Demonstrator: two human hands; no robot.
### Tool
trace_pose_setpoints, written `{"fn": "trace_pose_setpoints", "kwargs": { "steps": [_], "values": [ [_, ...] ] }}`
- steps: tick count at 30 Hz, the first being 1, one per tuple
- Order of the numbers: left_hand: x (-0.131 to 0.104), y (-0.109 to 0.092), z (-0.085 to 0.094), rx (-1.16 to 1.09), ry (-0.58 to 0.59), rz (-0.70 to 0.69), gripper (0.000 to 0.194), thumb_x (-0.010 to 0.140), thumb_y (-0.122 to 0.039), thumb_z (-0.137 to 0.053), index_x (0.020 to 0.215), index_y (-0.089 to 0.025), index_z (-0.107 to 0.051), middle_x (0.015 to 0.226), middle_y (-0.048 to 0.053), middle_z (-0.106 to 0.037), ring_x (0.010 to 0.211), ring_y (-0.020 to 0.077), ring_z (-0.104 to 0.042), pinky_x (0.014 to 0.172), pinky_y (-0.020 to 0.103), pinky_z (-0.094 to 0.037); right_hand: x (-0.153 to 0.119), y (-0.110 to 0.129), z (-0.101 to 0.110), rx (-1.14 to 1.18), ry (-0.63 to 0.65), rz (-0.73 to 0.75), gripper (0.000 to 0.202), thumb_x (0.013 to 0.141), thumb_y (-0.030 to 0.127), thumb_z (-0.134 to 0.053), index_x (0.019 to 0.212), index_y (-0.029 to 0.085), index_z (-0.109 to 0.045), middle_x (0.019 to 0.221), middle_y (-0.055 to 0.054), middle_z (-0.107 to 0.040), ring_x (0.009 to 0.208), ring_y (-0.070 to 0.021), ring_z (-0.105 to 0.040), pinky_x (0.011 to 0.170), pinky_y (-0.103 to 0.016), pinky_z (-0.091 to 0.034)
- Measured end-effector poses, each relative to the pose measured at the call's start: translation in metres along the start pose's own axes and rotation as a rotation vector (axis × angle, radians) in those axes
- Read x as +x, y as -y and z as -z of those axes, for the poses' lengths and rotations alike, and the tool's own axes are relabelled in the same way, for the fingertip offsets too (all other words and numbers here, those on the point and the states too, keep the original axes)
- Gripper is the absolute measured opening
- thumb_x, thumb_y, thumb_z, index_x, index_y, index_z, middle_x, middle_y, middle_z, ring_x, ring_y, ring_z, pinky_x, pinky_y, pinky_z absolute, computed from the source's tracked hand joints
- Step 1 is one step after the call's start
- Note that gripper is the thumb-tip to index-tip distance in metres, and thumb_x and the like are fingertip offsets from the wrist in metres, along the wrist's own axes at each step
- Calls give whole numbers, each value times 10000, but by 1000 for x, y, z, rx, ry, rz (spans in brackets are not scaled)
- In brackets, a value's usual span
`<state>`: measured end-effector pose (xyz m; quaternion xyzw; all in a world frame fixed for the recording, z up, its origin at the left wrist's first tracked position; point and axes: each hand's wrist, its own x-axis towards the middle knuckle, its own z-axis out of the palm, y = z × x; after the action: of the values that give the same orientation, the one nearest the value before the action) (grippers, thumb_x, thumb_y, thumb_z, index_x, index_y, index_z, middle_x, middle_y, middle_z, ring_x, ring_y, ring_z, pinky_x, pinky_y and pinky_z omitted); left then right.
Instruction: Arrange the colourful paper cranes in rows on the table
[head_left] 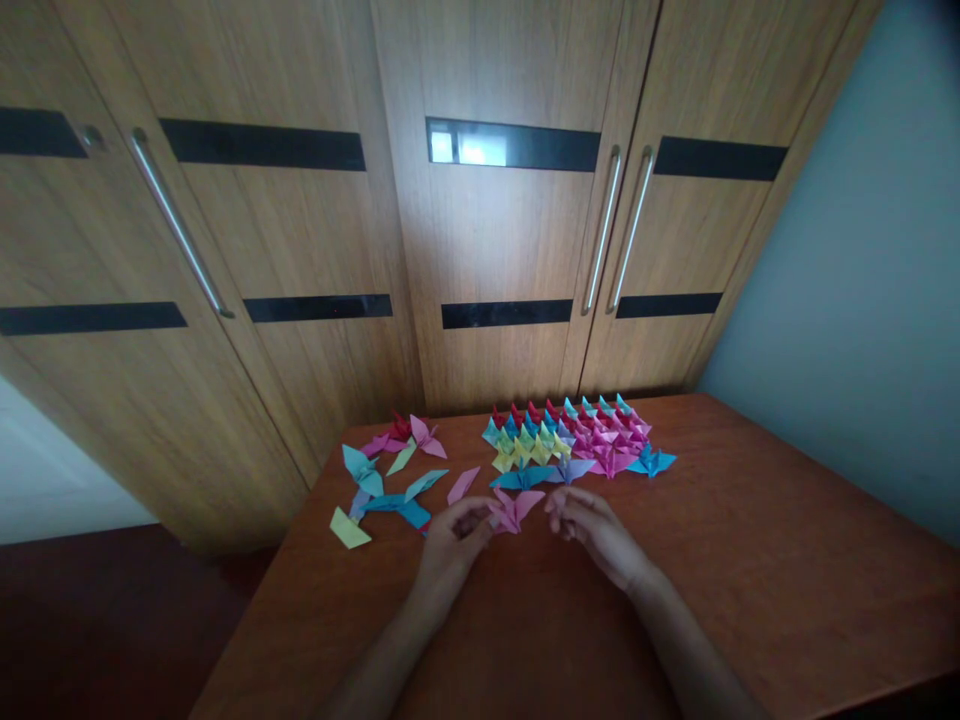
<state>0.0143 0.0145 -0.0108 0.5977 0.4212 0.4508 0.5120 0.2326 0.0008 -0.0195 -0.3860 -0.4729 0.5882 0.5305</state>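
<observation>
Between thumb and fingers, my left hand (456,540) pinches a pink origami crane (516,510) by its left side, with its wings spread. My right hand (592,530) is just to the right of that crane, apart from it, its fingers curled together; whether anything is in them I cannot make out. Beyond my hands stand rows of folded cranes in red, light blue, yellow and pink (611,455). A blue crane (523,477) and a lilac crane (571,470) form the nearest row. A flat pink folded piece (463,485) lies beside my left hand.
Loose folded papers lie to the left, among them a light blue crane (363,468), a yellow piece (349,530) and a pink crane (427,436). Another blue crane (652,461) ends the rows at right. Wooden wardrobe doors (510,365) rise behind the brown table (750,560).
</observation>
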Motion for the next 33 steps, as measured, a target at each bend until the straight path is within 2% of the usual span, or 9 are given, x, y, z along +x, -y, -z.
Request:
{"fn": "trace_pose_setpoints", "kwargs": {
  "steps": [3, 7, 11, 15, 21, 33],
  "values": [
    [0, 1, -1, 98, -5, -47, 250, 752, -373, -640, 895, -172, -682, 860, 54, -702, 768, 190, -626, 687, 272, -479, -1, 2, 18, -171, -121, 49, 283, 784, 464, -602, 780, 186, -656, 635, -3, -596, 571, -124, -496, 530, -232, -327],
    [4, -2, -8, 315, -7, -150, 176, 766, -295, -600, 881, -198, -692, 837, 36, -691, 730, 174, -602, 668, 265, -458, -5, -6, 38, -638, -229, 84, 335, 801, 493, -545, 658, 200, -623, 556, 8, -572, 546, -148, -508, 555, -257, -341],
    [10, -11, -25, 489, 83, -254, 161, 773, -217, -556, 856, -217, -694, 823, 26, -669, 699, 158, -574, 636, 251, -425, -10, -14, 44, -991, -258, 112, 322, 842, 428, -476, 633, 217, -601, 588, -6, -597, 556, -160, -531, 573, -269, -338],
    [18, -10, -44, 573, 70, -271, 160, 755, -188, -549, 828, -220, -688, 769, 13, -651, 692, 160, -565, 633, 256, -412, -12, -14, 45, -1194, -352, 60, 312, 861, 393, -451, 637, 230, -593, 625, -20, -626, 587, -168, -558, 564, -265, -314],
    [27, 1, -64, 665, 18, -283, 148, 784, -189, -530, 808, -217, -674, 760, 10, -654, 691, 157, -568, 652, 259, -405, -12, -11, 47, -1299, -419, -26, 323, 880, 402, -426, 669, 238, -607, 664, -38, -656, 612, -175, -583, 534, -260, -280],
    [40, 6, -76, 740, 2, -224, 183, 820, -200, -513, 901, -220, -676, 855, 27, -684, 723, 160, -589, 648, 253, -392, -13, -8, 44, -1320, -439, -96, 302, 875, 389, -428, 678, 246, -607, 681, -45, -657, 631, -183, -583, 522, -259, -259]
  ]
}}
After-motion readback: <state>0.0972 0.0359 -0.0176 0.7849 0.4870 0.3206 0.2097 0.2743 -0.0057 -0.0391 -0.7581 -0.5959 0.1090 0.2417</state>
